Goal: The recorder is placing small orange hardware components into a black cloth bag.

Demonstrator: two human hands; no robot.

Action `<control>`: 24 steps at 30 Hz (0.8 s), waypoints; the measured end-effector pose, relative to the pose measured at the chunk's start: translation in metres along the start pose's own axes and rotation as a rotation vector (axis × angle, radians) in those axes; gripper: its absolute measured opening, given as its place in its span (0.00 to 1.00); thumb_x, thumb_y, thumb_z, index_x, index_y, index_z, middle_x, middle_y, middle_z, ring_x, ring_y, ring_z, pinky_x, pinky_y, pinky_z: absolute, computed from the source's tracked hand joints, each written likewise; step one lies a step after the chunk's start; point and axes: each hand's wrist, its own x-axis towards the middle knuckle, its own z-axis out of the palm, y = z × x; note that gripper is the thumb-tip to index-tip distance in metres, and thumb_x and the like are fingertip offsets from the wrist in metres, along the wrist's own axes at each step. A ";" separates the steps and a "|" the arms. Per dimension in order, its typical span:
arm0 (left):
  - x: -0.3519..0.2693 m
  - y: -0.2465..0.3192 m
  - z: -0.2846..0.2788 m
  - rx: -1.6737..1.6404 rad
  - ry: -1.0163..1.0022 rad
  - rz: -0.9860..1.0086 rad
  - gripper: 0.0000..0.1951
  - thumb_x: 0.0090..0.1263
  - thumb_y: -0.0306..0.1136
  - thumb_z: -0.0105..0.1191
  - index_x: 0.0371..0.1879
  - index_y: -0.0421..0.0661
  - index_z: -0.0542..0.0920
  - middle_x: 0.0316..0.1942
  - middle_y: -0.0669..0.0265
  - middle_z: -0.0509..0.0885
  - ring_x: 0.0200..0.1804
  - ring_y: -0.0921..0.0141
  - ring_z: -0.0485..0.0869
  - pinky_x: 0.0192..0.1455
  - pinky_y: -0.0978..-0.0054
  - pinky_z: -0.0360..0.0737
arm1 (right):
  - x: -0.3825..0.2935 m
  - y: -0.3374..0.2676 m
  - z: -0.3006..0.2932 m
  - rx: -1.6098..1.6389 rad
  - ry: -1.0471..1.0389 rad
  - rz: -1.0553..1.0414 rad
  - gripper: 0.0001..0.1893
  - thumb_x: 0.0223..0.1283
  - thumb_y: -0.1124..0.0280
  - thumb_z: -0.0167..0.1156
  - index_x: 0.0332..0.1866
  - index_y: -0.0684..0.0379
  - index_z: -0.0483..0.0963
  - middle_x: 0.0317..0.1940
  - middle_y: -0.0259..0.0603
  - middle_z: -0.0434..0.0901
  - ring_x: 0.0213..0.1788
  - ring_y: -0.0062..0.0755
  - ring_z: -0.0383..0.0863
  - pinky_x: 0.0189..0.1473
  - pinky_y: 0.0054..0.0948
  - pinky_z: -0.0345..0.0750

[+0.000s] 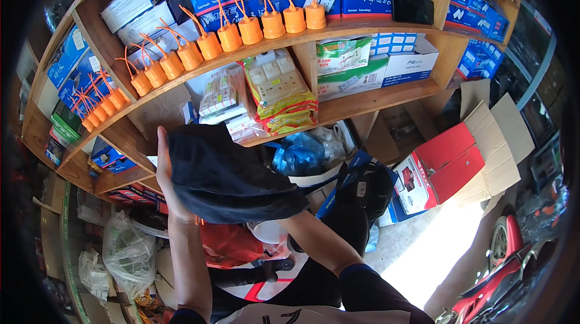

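Note:
A dark cloth, bunched and draped, is raised in front of the shelves. My left hand holds its left side, seen edge-on with a fingertip above the fabric. My right forearm reaches up to the cloth's lower right end. The cloth covers my right hand, so its grip is hidden. On the wooden shelf beyond stands a row of orange lamp holders with their wire leads pointing up. A black phone rests near the right end of that shelf.
Blue cardboard boxes and yellow-red packs of socket strips fill the shelves. An opened red-and-white carton is at right, with a red motorbike beyond. Plastic bags lie at lower left; a red bag is below the cloth.

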 end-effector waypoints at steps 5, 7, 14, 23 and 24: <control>-0.003 0.002 -0.008 -0.056 -0.064 -0.009 0.35 0.83 0.52 0.43 0.83 0.49 0.53 0.67 0.63 0.75 0.66 0.66 0.78 0.72 0.62 0.75 | -0.001 0.006 0.003 -0.005 -0.005 0.002 0.19 0.73 0.67 0.58 0.65 0.62 0.74 0.59 0.46 0.82 0.56 0.41 0.84 0.63 0.37 0.78; -0.002 0.012 0.006 -0.102 0.160 -0.240 0.36 0.84 0.56 0.40 0.82 0.46 0.53 0.64 0.64 0.78 0.62 0.69 0.80 0.68 0.65 0.77 | -0.002 0.008 0.004 -0.007 -0.007 0.006 0.19 0.73 0.67 0.58 0.65 0.62 0.74 0.59 0.46 0.82 0.56 0.41 0.84 0.63 0.37 0.78; -0.019 -0.015 -0.005 0.049 0.083 -0.030 0.28 0.86 0.34 0.44 0.81 0.44 0.56 0.59 0.67 0.80 0.58 0.73 0.81 0.67 0.68 0.78 | -0.006 0.014 0.009 -0.015 -0.019 0.013 0.19 0.73 0.67 0.57 0.65 0.62 0.74 0.59 0.46 0.82 0.56 0.41 0.84 0.63 0.37 0.78; -0.009 -0.004 0.016 0.232 0.201 -0.058 0.27 0.86 0.54 0.39 0.58 0.41 0.79 0.46 0.67 0.84 0.49 0.73 0.85 0.59 0.72 0.80 | -0.013 0.022 0.014 -0.026 -0.025 0.035 0.20 0.73 0.67 0.57 0.65 0.61 0.73 0.59 0.46 0.82 0.56 0.41 0.84 0.63 0.37 0.78; -0.011 -0.005 0.008 0.167 0.175 -0.053 0.23 0.86 0.47 0.41 0.67 0.42 0.72 0.52 0.68 0.82 0.54 0.73 0.83 0.63 0.71 0.79 | -0.014 0.022 0.015 -0.026 -0.025 0.036 0.20 0.73 0.67 0.57 0.66 0.61 0.73 0.59 0.46 0.82 0.56 0.41 0.84 0.63 0.37 0.78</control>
